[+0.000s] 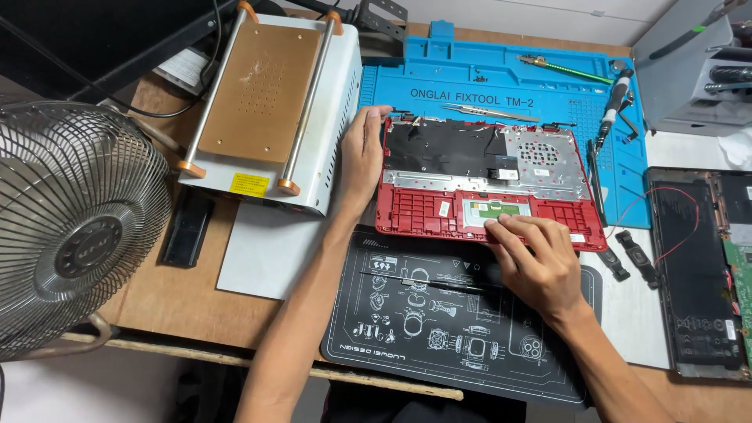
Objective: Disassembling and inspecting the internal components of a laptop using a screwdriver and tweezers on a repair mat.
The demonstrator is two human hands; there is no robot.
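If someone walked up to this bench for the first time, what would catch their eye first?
Most likely the red laptop shell, lying open side up at the middle of the desk on a blue mat, with the left hand on its left edge and the right hand at its front edge. Next, the metal fan at far left and the white machine with a brown plate behind it.

I note a metal fan (74,227) at far left, a white heating-plate machine (266,106) beside a blue work mat (501,66) bearing tweezers (489,112) and a screwdriver (615,106). A black printed mat (423,313) lies nearest me; an opened laptop base (697,274) sits far right.
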